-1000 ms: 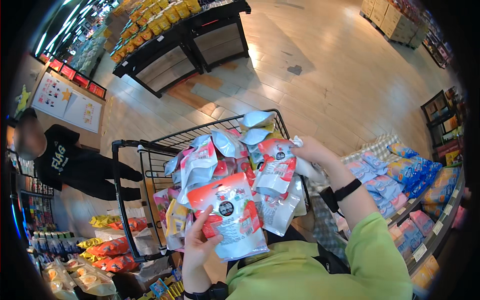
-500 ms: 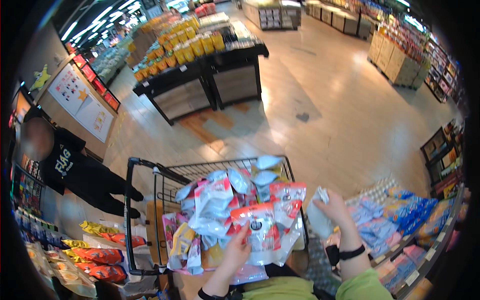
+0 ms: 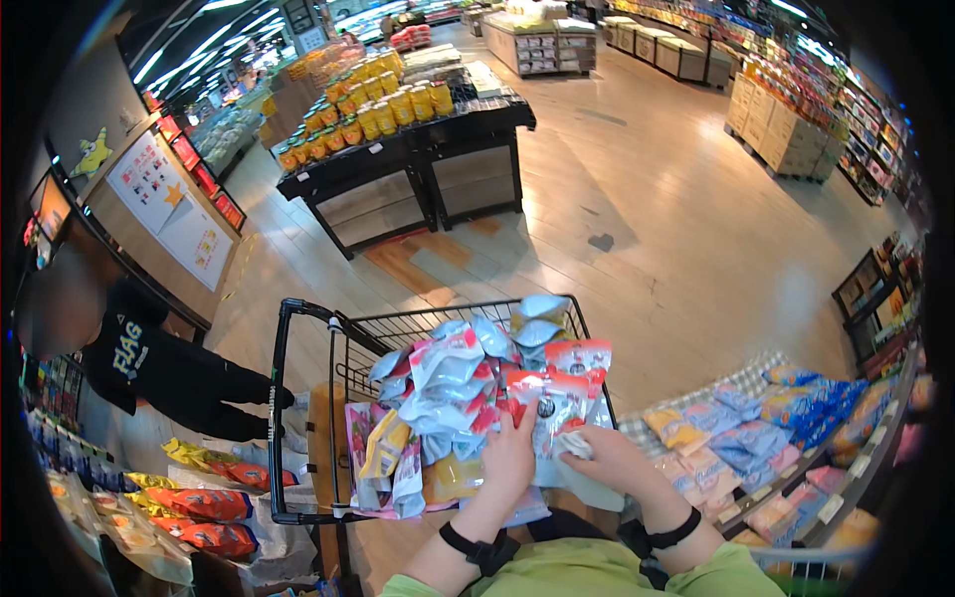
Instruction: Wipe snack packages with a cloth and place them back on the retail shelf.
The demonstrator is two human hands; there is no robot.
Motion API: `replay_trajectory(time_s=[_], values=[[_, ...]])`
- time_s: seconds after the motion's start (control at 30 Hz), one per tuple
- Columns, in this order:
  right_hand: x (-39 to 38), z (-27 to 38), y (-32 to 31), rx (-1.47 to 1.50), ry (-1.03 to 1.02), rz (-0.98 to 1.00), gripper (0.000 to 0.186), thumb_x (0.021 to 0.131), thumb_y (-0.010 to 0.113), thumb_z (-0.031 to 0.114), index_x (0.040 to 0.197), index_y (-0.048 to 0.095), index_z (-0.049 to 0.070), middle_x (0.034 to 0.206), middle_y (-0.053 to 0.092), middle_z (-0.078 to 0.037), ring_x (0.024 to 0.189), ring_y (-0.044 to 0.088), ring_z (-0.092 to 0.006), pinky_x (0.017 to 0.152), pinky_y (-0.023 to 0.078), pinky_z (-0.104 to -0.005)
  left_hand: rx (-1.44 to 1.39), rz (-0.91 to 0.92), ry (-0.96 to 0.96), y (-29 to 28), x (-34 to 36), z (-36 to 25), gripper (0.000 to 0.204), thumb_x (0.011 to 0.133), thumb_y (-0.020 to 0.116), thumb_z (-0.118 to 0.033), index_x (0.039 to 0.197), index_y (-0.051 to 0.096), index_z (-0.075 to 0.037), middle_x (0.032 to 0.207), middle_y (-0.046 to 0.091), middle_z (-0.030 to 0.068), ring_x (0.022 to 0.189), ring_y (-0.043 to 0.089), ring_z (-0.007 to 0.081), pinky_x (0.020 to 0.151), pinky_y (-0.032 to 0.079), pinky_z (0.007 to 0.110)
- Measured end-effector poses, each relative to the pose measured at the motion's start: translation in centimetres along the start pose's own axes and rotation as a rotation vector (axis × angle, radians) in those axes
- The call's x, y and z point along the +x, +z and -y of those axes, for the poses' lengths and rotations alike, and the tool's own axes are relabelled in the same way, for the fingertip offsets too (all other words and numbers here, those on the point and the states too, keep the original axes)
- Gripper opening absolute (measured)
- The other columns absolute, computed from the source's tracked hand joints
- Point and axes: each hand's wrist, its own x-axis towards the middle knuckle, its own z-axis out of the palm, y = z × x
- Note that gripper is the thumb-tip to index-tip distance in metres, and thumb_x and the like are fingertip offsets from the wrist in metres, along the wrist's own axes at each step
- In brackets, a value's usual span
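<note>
A black wire shopping cart (image 3: 277,418) stands in front of me, heaped with packaged snack bags. Silvery pouches (image 3: 443,383) fill its middle, and a yellow-and-white bag (image 3: 383,445) leans at the left. My left hand (image 3: 509,456) closes on the lower left edge of a red-and-white bag (image 3: 549,406) lying over the heap. Close beside it, my right hand (image 3: 602,460) grips a pale silvery-white pouch (image 3: 589,488) by its upper end, at the near right of the cart. The fingertips of both hands are partly hidden by the packaging.
A person in black (image 3: 164,363) stands left of the cart. Orange and yellow bags (image 3: 204,502) sit on a low display at the near left. Bagged goods cover a checked cloth (image 3: 662,410) on the right. Beyond the cart is a black-edged display stand (image 3: 403,194) with yellow packages.
My right hand has swung left with the pale pouch, from beyond the cart's right side to beside my left hand. The red-and-white bag and left hand have shifted slightly right and up.
</note>
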Motion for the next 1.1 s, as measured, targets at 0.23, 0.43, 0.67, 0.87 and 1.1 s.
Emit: replay_trajectory(time_s=[0.23, 0.43, 0.67, 0.87, 1.1], values=[[-1.7, 0.5, 5.7, -0.226, -0.071, -0.047, 0.047, 0.08, 0.061, 0.031, 0.122, 0.052, 0.011, 0.132, 0.046, -0.014, 0.102, 0.058, -0.0328, 0.083, 0.048, -0.0412, -0.152, -0.243, 0.071, 0.0, -3.4, 3.1, 0.059, 0.08, 0.061, -0.02, 0.134, 0.039, -0.018, 0.12, 0.045, 0.0182, 0.092, 0.057, 0.0393, 0.072, 0.051, 0.045], [-4.1, 1.8, 8.8, -0.226, 0.003, -0.17, 0.048, 0.079, 0.062, 0.028, 0.122, 0.053, 0.008, 0.135, 0.043, -0.017, 0.108, 0.055, -0.034, 0.088, 0.046, -0.0395, -0.274, -0.243, 0.175, -1.1, -10.2, 7.5, 0.05, 0.08, 0.064, -0.025, 0.124, 0.05, -0.007, 0.124, 0.05, 0.0189, 0.107, 0.053, 0.0368, 0.086, 0.046, 0.042], [-11.9, 5.8, 10.6, -0.138, -0.014, -0.521, 0.036, 0.078, 0.064, 0.017, 0.11, 0.057, 0.001, 0.104, 0.061, -0.02, 0.094, 0.06, -0.0334, 0.079, 0.048, -0.0377, -0.505, -0.298, 0.373, -3.7, -19.1, 11.8, 0.043, 0.08, 0.065, -0.021, 0.119, 0.055, -0.004, 0.107, 0.06, 0.0179, 0.096, 0.058, 0.0337, 0.08, 0.047, 0.039], [-22.7, 7.3, 15.2, -0.01, 0.177, -0.618, 0.04, 0.08, 0.064, 0.019, 0.115, 0.056, 0.001, 0.091, 0.065, -0.02, 0.085, 0.064, -0.0334, 0.075, 0.05, -0.0361, -0.704, -0.126, 0.5, -1.3, -24.5, 11.0, 0.042, 0.082, 0.064, -0.019, 0.119, 0.055, -0.004, 0.107, 0.06, 0.0175, 0.097, 0.059, 0.0322, 0.081, 0.047, 0.036], [-37.6, 5.6, 18.4, 0.054, 0.424, -0.836, 0.035, 0.077, 0.067, 0.014, 0.109, 0.06, 0.001, 0.087, 0.067, -0.017, 0.081, 0.067, -0.0248, 0.073, 0.05, -0.0324, -0.666, 0.046, 0.845, 2.5, -28.4, 5.5, 0.044, 0.081, 0.066, -0.019, 0.121, 0.054, -0.005, 0.102, 0.061, 0.0163, 0.085, 0.06, 0.0285, 0.074, 0.049, 0.033]])
